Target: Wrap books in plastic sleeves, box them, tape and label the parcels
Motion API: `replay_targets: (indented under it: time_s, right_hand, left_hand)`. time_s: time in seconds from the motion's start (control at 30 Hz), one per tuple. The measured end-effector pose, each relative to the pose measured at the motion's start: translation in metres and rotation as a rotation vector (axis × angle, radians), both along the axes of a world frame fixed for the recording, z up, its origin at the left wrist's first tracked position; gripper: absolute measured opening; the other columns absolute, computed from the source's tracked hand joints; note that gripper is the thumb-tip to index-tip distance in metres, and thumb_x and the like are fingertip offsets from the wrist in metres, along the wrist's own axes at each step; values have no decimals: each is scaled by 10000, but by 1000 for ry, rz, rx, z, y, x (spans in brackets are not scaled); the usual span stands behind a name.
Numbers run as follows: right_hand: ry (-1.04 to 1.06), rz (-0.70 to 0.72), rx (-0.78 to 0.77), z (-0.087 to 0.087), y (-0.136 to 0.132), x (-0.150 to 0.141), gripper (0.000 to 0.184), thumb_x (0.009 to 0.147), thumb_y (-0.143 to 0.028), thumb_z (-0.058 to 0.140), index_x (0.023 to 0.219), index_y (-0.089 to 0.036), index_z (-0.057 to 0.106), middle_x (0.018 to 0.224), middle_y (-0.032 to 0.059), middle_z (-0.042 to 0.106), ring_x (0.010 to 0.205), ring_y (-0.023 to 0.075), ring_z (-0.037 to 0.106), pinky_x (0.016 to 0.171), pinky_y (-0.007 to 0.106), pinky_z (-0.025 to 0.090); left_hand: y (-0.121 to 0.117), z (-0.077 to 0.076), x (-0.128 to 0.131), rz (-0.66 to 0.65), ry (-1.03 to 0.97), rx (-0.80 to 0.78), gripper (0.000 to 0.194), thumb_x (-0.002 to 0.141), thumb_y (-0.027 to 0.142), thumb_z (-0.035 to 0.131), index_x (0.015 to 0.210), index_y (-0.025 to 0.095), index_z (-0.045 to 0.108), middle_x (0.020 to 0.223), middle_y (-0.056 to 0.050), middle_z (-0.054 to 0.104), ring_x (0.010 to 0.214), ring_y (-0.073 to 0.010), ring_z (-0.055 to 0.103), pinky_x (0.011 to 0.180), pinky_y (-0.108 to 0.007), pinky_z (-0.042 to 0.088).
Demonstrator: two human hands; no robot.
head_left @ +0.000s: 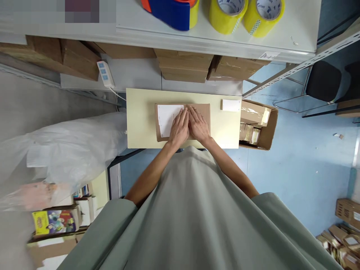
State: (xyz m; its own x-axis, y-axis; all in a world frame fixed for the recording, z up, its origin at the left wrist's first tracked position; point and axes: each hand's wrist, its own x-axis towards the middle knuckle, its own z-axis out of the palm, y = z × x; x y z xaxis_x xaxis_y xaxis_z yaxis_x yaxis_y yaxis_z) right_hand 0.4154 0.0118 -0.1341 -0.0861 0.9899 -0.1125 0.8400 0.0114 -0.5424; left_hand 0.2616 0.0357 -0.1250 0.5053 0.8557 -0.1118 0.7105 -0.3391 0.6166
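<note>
A flat brown cardboard box (206,114) lies on a pale yellow table (140,120) in front of me. On its left half is a white paper label (165,122). My left hand (180,125) rests flat over the label's right edge and the bare cardboard, fingers stretched out. Beside it, my right hand (198,124) presses flat on the box's middle, fingers extended too. The fingertips of both hands come close together near the box's far edge. Whatever lies under the palms is hidden.
A small white stack of labels (231,105) is at the table's right. An open carton (270,129) of parcels stands beyond it. Yellow tape rolls (228,18) and a blue tape dispenser (171,15) sit on the shelf above. A large plastic bag (81,146) bulges at left.
</note>
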Motion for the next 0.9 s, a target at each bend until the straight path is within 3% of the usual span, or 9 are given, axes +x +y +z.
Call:
replay_targets:
  time_s: [0.1, 0.27, 0.37, 0.53, 0.73, 0.9]
  right_hand:
    - [-3, 71, 11, -14, -5, 3, 668, 1225, -378, 237, 1831, -122, 348, 1912, 124, 339, 1813, 274, 225, 1491, 547, 202]
    - [-60, 68, 8, -20, -27, 23, 785, 1229, -561, 252, 1859, -93, 259, 1929, 137, 254, 1823, 307, 181, 1497, 577, 169]
    - [-81, 70, 1, -18, -39, 25, 786, 1231, -562, 273, 1862, -94, 248, 1935, 137, 214, 1827, 325, 149, 1496, 601, 145]
    - [-92, 256, -14, -18, -50, 11, 689, 1235, -517, 343, 1843, -194, 359, 1936, 76, 231, 1827, 306, 144, 1498, 583, 135]
    - [-101, 208, -6, -23, -35, 2, 746, 1232, -549, 316, 1859, -146, 292, 1932, 106, 235, 1820, 296, 189, 1500, 567, 128]
    - [-100, 132, 23, -28, -12, -7, 819, 1226, -581, 245, 1864, -68, 212, 1936, 153, 201, 1824, 308, 171, 1500, 571, 129]
  left_hand:
    - [-4, -16, -8, -88, 38, -6, 709, 1140, 274, 319, 1805, 25, 307, 1923, -209, 253, 1823, -326, 141, 1485, -561, 159]
    - [-4, -27, -39, -146, 105, 0, 863, 1162, 505, 397, 1829, -12, 214, 1924, -255, 146, 1825, -364, 76, 1482, -633, 99]
    - [-4, -26, -45, -122, 130, -2, 882, 1163, 502, 396, 1823, -45, 190, 1921, -273, 105, 1825, -372, 43, 1480, -639, 74]
    - [-4, -28, -44, -128, 135, -2, 831, 1169, 433, 368, 1836, -21, 172, 1929, -246, 71, 1825, -362, 5, 1474, -658, 27]
    - [-15, -29, -51, -162, 152, 21, 772, 1162, 398, 414, 1839, 53, 275, 1938, -194, 99, 1816, -375, -66, 1467, -683, 5]
    - [-30, -27, -53, -174, 161, 23, 842, 1164, 493, 472, 1847, 52, 249, 1933, -212, 115, 1812, -402, -61, 1456, -713, 10]
